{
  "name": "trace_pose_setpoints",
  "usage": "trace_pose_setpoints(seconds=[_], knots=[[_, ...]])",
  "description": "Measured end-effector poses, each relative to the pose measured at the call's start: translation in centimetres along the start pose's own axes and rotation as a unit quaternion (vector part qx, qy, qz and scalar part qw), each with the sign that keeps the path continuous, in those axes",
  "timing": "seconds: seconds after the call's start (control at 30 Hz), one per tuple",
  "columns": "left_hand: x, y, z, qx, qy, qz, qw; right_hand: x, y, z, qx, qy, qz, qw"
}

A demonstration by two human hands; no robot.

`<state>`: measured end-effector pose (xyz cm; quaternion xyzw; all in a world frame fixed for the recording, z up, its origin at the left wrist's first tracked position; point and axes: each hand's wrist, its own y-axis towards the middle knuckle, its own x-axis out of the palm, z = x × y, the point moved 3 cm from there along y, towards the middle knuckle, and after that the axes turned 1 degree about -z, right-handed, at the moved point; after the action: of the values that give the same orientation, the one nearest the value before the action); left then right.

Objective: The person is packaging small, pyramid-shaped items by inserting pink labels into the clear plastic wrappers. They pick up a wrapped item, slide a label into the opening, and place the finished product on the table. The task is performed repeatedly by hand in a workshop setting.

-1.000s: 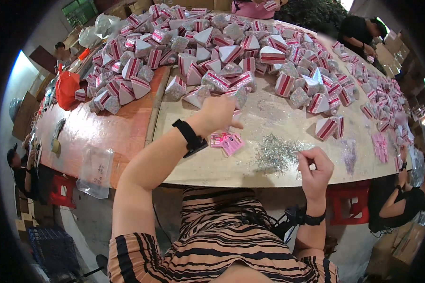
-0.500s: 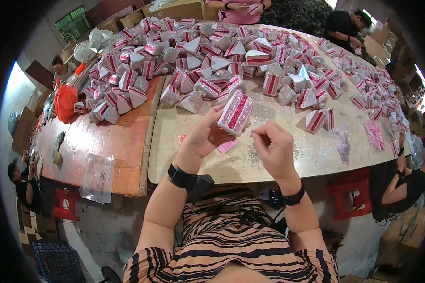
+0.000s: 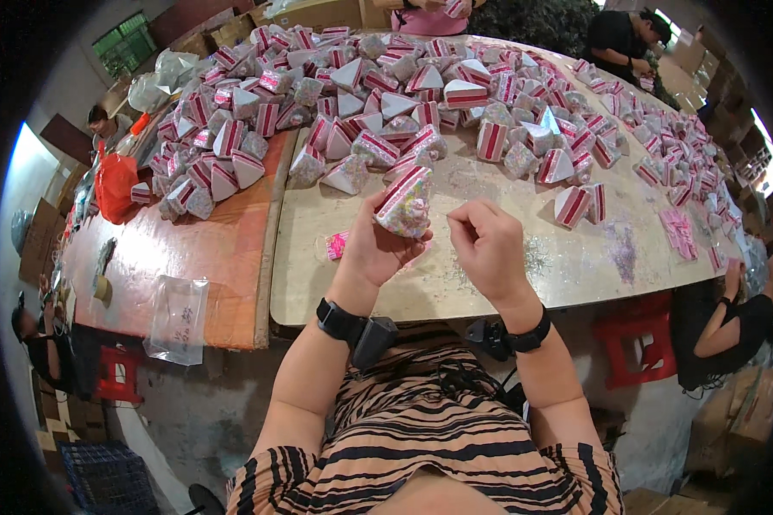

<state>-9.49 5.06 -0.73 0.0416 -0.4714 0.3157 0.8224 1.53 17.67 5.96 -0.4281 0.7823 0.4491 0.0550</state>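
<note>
cupped in the left hand [image 3: 376, 249], the slice [image 3: 408, 206] now turns its speckled side toward the right hand [image 3: 491, 247], whose fingertips pinch together, contents unclear.

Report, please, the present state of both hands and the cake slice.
Left hand: holding cake slice. Right hand: pinched, beside slice, not touching; contents unclear. Nothing visible blocking between them.

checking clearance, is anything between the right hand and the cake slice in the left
Nothing visible: only a gap, with the tabletop showing behind, separates the right hand from the cake slice. The left hand holds it from the left and below.
</note>
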Motion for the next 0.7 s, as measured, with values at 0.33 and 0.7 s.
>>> trace_pose_setpoints(seconds=[0.33,0.7], knots=[[0.1,-0.1,0.1,0.009,-0.021,-0.002,1.0,0.8,0.5,-0.9,-0.046,-0.019,-0.026,0.998],[0.4,-0.7,0.1,0.009,-0.022,0.004,1.0,1.0,0.5,-1.1,-0.061,-0.04,-0.033,0.997]])
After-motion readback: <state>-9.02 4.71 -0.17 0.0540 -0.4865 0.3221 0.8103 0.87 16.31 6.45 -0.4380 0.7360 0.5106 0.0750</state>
